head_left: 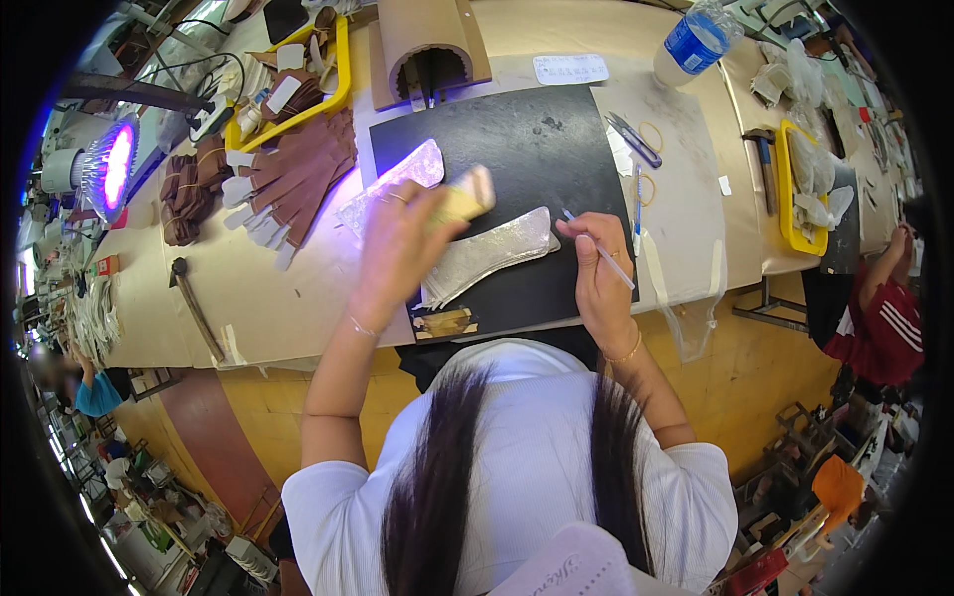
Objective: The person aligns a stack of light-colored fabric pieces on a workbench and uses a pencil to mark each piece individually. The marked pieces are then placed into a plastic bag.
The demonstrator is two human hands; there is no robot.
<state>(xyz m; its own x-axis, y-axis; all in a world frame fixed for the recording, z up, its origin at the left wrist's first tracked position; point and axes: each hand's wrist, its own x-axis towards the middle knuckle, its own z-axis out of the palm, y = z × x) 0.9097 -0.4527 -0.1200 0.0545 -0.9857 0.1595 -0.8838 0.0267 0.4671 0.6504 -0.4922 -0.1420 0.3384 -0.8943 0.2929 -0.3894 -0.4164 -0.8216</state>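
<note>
My left hand (pixel 397 238) is closed on a small yellow piece with a pale end (pixel 475 196), smeared by motion, so its kind cannot be told. It is above a black work mat (pixel 497 139). Beneath and beyond that hand lies a shiny whitish curved panel (pixel 417 169) on the mat. A second such panel (pixel 492 256), silvery and narrow in the middle, rests between my hands. In my right hand (pixel 603 278) is a slim pen (pixel 616 266) with a translucent barrel, slanting between the fingers, its tip near the second panel's right end.
Brown strips (pixel 298 179) fan out at the left, below a yellow tray (pixel 343 70) of pieces. A lit lamp (pixel 117 169) and a hammer (pixel 194 303) are farther left. Thread snips (pixel 634 139) lie right of the mat. A water bottle (pixel 696 45) stands at the far right.
</note>
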